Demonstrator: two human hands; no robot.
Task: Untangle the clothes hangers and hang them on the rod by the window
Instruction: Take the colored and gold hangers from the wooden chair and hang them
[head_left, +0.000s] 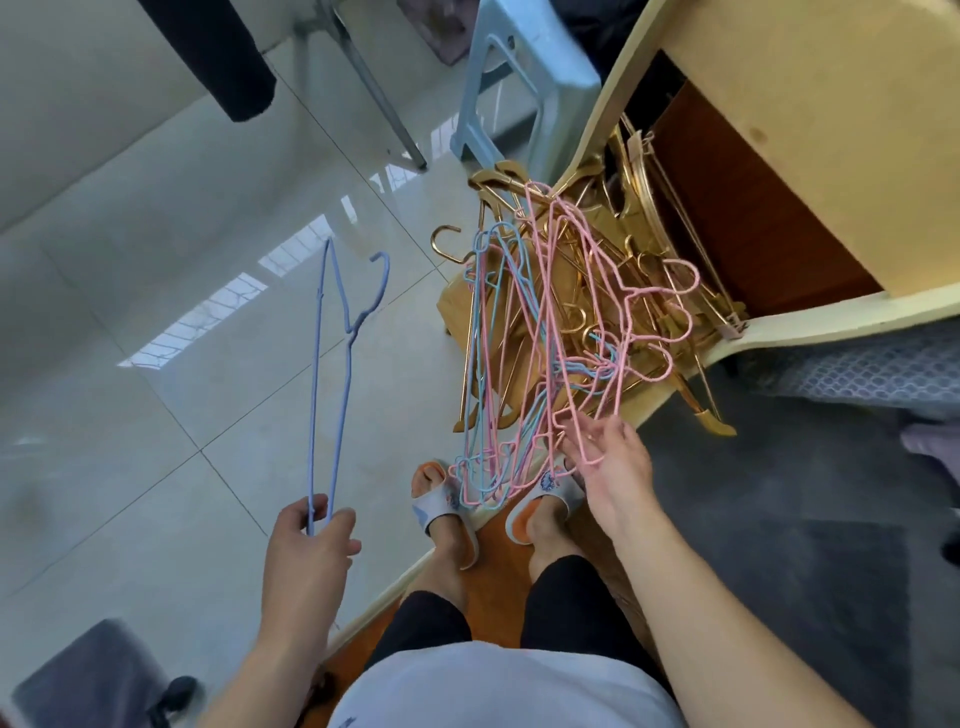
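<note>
Holding one lavender wire hanger clear in my left hand, I pinch its lower end between thumb and fingers so it sticks out over the floor tiles, well apart from everything else. I judge it freed and ready for the rod, which I cannot see from here.

My right hand grips the bunch of pink and blue wire hangers, fingers curled round a few pink wires at its near end. I keep the bunch lifted above my slippers so the hooks hang loose and I can see where they cross; the pink hooks at the far side look knotted together with the blue ones.

Beneath the bunch, a heap of gold hangers lies on the floor against the cream cabinet, not yet touched. A pale blue plastic stool stands beyond it.

Keeping my hands wide apart should stop the loose hanger snagging on the bunch.
</note>
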